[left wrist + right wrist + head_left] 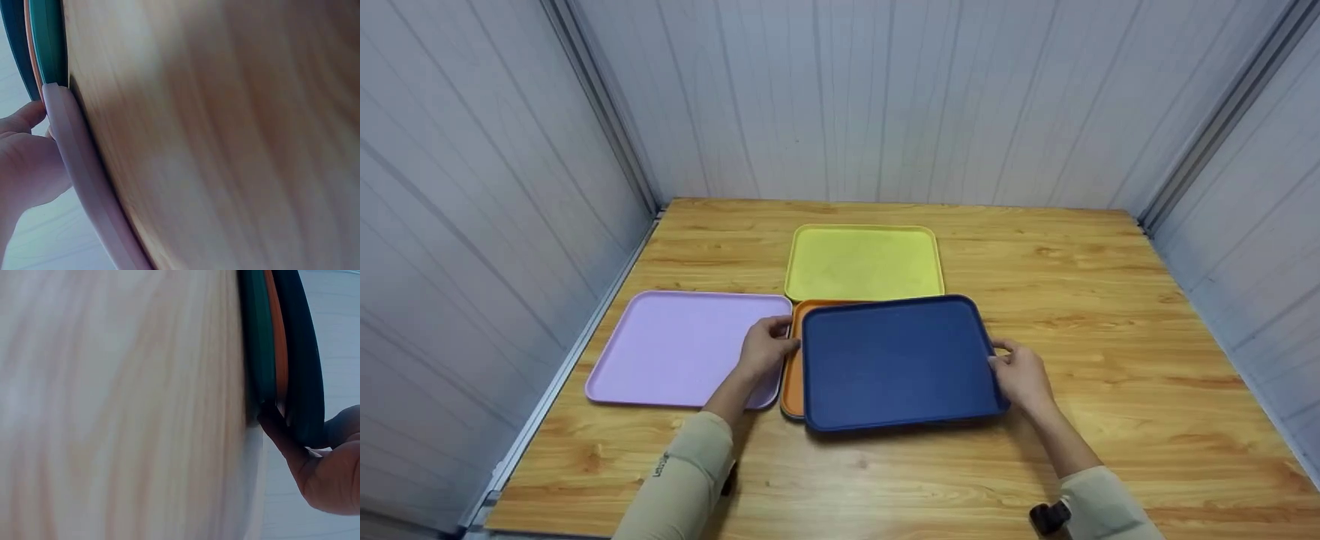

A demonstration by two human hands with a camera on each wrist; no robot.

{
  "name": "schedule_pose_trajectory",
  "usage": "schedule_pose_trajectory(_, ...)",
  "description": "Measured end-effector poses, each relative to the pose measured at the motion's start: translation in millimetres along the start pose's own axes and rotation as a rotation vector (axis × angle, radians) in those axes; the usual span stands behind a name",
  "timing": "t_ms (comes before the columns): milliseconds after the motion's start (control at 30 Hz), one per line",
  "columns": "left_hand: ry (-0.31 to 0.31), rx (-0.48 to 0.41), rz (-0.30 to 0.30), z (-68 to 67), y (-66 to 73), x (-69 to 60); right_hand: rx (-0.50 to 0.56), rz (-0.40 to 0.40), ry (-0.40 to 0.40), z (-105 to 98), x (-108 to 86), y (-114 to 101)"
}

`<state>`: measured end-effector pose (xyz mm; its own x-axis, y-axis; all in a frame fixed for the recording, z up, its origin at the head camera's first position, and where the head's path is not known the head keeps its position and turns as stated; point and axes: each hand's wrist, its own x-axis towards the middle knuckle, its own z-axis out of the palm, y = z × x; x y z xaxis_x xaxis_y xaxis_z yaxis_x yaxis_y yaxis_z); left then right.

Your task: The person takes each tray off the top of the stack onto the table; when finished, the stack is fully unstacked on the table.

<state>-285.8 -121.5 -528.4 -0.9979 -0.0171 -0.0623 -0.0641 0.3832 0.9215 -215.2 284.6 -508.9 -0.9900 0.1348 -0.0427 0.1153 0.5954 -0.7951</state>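
Note:
A dark blue tray [900,364] lies slightly askew on an orange tray [793,386], whose left strip shows. Beneath the orange one, the wrist views show the edge of a green tray [260,343]. My right hand [1021,375] pinches the blue tray's right edge, thumb on top and a finger underneath. My left hand [765,346] reaches over the right rim of a purple tray [682,345], its fingertips at the orange tray's left edge and close to the blue rim. In the left wrist view, the purple rim hides part of that hand.
A yellow tray [866,262] lies behind the stack. All the trays are on a wood-grain table [1110,337], with pale panel walls [847,97] at its back and sides.

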Motion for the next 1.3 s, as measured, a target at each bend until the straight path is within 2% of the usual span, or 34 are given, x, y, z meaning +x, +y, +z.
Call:
schedule_pose_trajectory(267, -0.005, -0.029, 0.0, 2.4, 0.1, 0.0, 0.063, 0.055, 0.039, -5.4, 1.2, 4.4)
schedule_pose_trajectory(567, -0.006, -0.038, -0.003, 3.1, 2.5, -1.9, 0.307, 0.17, 0.081, -19.2, 9.1, 16.2)
schedule_pose_trajectory(700, 0.001, -0.041, 0.004, 2.0, 2.6, -3.1, 0.361, 0.187, 0.08, -21.3, 12.0, 20.5)
schedule_pose_trajectory(767, 0.002, -0.035, 0.01, 1.8, 1.8, -3.2, 0.354, 0.202, 0.061, -22.2, 11.6, 21.7)
schedule_pose_trajectory(867, -0.002, -0.024, 0.017, 2.1, 0.4, -2.9, 0.352, 0.224, -0.017, -26.7, 9.2, 23.2)
schedule_pose_trajectory(967, -0.003, -0.018, 0.025, 2.3, 0.4, -3.2, 0.415, 0.231, -0.144, -36.0, 6.7, 25.4)
schedule_pose_trajectory(1167, 0.011, -0.004, 0.034, 0.7, 0.0, -2.9, 0.739, 0.238, -0.474, -58.3, 3.8, 40.3)
schedule_pose_trajectory(1300, 0.007, -0.009, 0.029, 0.3, -0.9, -2.6, 0.873, 0.207, -0.624, -66.4, 0.8, 54.2)
